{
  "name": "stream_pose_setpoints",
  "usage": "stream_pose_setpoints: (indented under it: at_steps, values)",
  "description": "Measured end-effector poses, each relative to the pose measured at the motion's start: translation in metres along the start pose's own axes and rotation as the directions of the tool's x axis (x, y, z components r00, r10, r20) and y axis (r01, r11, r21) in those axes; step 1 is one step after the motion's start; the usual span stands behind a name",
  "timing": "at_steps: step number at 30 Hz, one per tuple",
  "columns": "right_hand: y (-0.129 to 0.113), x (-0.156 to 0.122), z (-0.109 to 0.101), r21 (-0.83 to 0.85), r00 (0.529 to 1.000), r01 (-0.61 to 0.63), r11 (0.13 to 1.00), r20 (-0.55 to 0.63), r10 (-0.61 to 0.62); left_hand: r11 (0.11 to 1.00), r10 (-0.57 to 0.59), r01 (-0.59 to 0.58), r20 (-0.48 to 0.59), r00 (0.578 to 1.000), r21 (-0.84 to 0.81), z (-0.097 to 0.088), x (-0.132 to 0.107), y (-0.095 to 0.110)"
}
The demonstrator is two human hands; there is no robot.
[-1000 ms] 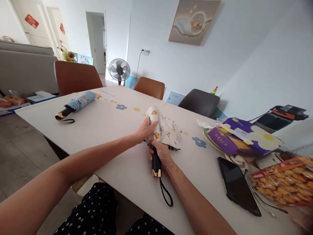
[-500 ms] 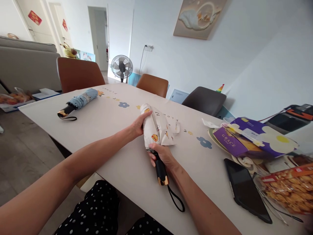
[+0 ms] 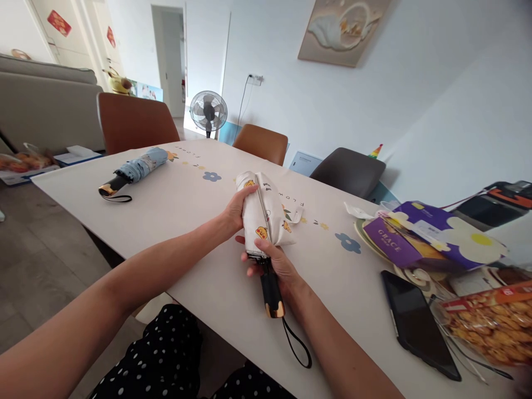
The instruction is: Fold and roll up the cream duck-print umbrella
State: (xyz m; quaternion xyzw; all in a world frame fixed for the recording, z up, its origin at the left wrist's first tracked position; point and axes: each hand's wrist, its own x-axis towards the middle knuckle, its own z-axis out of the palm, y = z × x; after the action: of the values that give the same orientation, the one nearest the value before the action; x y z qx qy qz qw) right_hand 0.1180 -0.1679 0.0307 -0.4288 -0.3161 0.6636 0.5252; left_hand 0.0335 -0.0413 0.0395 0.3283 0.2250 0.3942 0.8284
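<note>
A folded white umbrella [image 3: 253, 213] printed with small yellow cartoon figures is held over the table, its black and gold handle toward me. My left hand [image 3: 239, 205] is closed around the far part of its canopy, thumb on top. Near the handle end, my right hand [image 3: 276, 260] grips the lower canopy from the right, thumb on top and fingertips showing past the left side. A loose flap of fabric with a pale strap sticks out to the right. The wrist loop hangs from the handle. To the left lies a folded blue umbrella [image 3: 143, 166].
On the right stand a purple box [image 3: 386, 235], a black phone [image 3: 418, 321], cables and a clear pack of cookies [image 3: 490, 321]. Chairs line the far side of the table [image 3: 174, 233]. A fan [image 3: 208, 111] is beyond it.
My right hand's fingers have loosened from around the handle's top and now reach under the canopy's lower end. The flap has spread slightly. My left hand stays in place.
</note>
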Motion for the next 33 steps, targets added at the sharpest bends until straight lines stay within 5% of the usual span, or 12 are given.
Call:
stream_pose_setpoints:
  at_steps: [15, 19, 22, 25, 27, 30, 33]
  values:
    - [0.018, 0.015, 0.006, -0.034, 0.978, 0.114, 0.993, -0.17, -0.118, 0.99, -0.013, 0.041, -0.205, 0.979, 0.135, -0.013, 0.014, -0.007]
    - [0.017, 0.017, 0.001, -0.007, 0.982, 0.097, 0.995, -0.163, -0.097, 0.897, 0.207, -0.049, -0.319, 0.925, 0.44, -0.025, 0.022, -0.006]
    - [0.015, 0.015, -0.002, 0.018, 0.988, 0.086, 0.996, -0.132, -0.083, 0.763, 0.445, -0.14, -0.356, 0.822, 0.631, -0.032, 0.025, -0.001]
    - [0.012, 0.012, -0.005, 0.052, 0.992, 0.068, 0.996, -0.107, -0.062, 0.453, 0.646, -0.2, -0.166, 0.745, 0.869, -0.025, 0.025, 0.002]
    - [0.009, 0.011, -0.006, 0.076, 0.995, 0.043, 0.996, -0.098, -0.036, 0.246, 0.634, -0.255, 0.044, 0.772, 0.935, -0.011, 0.026, 0.0]
    - [0.003, 0.01, -0.008, 0.134, 0.997, 0.022, 0.991, -0.073, -0.012, 0.014, 0.414, -0.392, 0.352, 0.84, 0.92, 0.015, 0.031, -0.009]
    - [-0.001, 0.01, -0.009, 0.182, 0.999, -0.003, 0.983, -0.043, 0.011, -0.024, 0.08, -0.475, 0.475, 0.876, 0.88, 0.038, 0.044, -0.021]
